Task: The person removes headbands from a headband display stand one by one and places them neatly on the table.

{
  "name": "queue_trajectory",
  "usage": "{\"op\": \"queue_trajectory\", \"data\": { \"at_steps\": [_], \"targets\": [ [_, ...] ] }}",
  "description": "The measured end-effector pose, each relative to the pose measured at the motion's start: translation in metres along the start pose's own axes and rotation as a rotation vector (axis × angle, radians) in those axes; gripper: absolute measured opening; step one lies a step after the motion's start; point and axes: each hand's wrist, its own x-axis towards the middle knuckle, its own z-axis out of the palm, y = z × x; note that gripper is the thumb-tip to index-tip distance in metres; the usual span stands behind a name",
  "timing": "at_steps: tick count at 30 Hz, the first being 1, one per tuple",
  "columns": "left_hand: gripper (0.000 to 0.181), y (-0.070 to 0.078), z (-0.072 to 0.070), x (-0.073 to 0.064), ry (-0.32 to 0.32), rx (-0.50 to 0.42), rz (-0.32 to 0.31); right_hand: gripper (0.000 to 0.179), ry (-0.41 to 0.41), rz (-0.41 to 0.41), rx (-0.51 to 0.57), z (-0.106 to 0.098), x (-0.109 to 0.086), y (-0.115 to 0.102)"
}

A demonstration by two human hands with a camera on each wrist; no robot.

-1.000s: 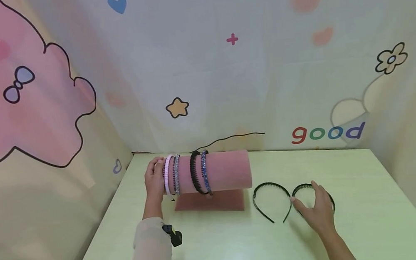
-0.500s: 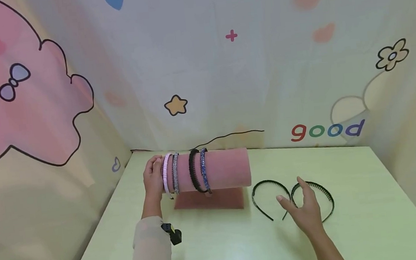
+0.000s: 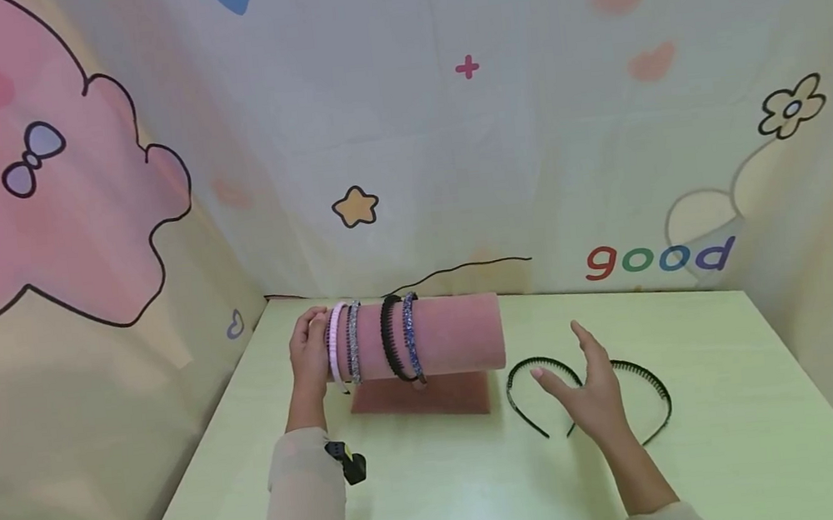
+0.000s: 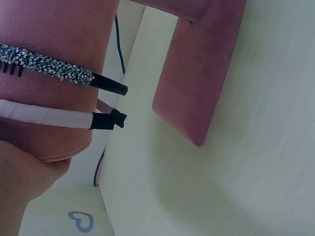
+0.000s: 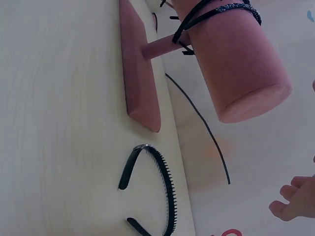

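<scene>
My left hand (image 3: 308, 354) grips the left end of the padded roll on a pink velvet headband stand (image 3: 461, 335). Four-sided detail aside, the roll carries a pale pink headband (image 3: 334, 352), a silver glittery headband (image 3: 354, 345), a black toothed headband (image 3: 390, 346) and a blue glittery headband (image 3: 412, 340). In the left wrist view, the pink headband's black tip hangs below the roll near my hand. My right hand (image 3: 597, 402) hovers with spread fingers and holds nothing. It partly covers two dark toothed headbands: a left one (image 3: 526, 420) and a right one (image 3: 658, 387), lying on the table.
The stand's flat pink base (image 3: 430, 398) rests on the pale green table (image 3: 469, 489). Printed curtains (image 3: 405, 144) enclose the back and sides, with the rear one just behind the stand.
My right hand has moved left and away from the right-hand dark headband, towards the stand, its fingers spread. That headband stays on the table. My left hand keeps its grip on the roll.
</scene>
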Motion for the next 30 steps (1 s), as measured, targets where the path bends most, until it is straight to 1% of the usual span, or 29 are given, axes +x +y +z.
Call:
{"op": "queue_trajectory", "data": {
  "at_steps": [2, 6, 7, 9, 13, 14, 15, 18, 22, 25, 30],
  "targets": [
    [0.030, 0.002, 0.000, 0.002, -0.006, 0.002, 0.002, 0.081, -0.006, 0.001, 0.023, 0.003, 0.003, -0.005],
    [0.027, 0.004, 0.000, 0.004, -0.019, 0.009, 0.033, 0.081, -0.015, -0.029, 0.059, 0.011, 0.008, -0.015],
    [0.025, -0.003, -0.002, 0.009, -0.030, -0.014, 0.054, 0.081, -0.017, -0.040, 0.057, 0.013, 0.009, -0.017],
    [0.025, -0.003, -0.003, 0.009, -0.033, -0.005, 0.062, 0.081, -0.026, -0.060, 0.051, 0.017, 0.011, -0.021],
    [0.026, -0.003, -0.005, 0.007, -0.050, 0.012, 0.042, 0.082, -0.055, -0.086, 0.038, 0.025, 0.016, -0.029],
    [0.027, 0.004, -0.004, 0.003, -0.045, 0.042, 0.019, 0.083, -0.065, -0.093, 0.038, 0.028, 0.018, -0.031],
    [0.027, 0.003, -0.004, 0.003, -0.051, 0.038, 0.011, 0.082, -0.075, -0.101, 0.037, 0.030, 0.020, -0.034],
    [0.027, 0.001, -0.004, 0.005, -0.053, 0.050, -0.015, 0.082, -0.101, -0.145, 0.039, 0.037, 0.026, -0.041],
    [0.032, -0.001, -0.003, 0.004, -0.045, 0.085, -0.027, 0.081, -0.139, -0.223, 0.084, 0.048, 0.033, -0.050],
    [0.036, -0.002, -0.003, 0.004, -0.045, 0.091, -0.003, 0.080, -0.160, -0.280, 0.105, 0.056, 0.040, -0.055],
    [0.034, -0.003, -0.003, 0.004, -0.051, 0.081, 0.034, 0.081, -0.142, -0.364, 0.065, 0.066, 0.050, -0.062]
  ]
}}
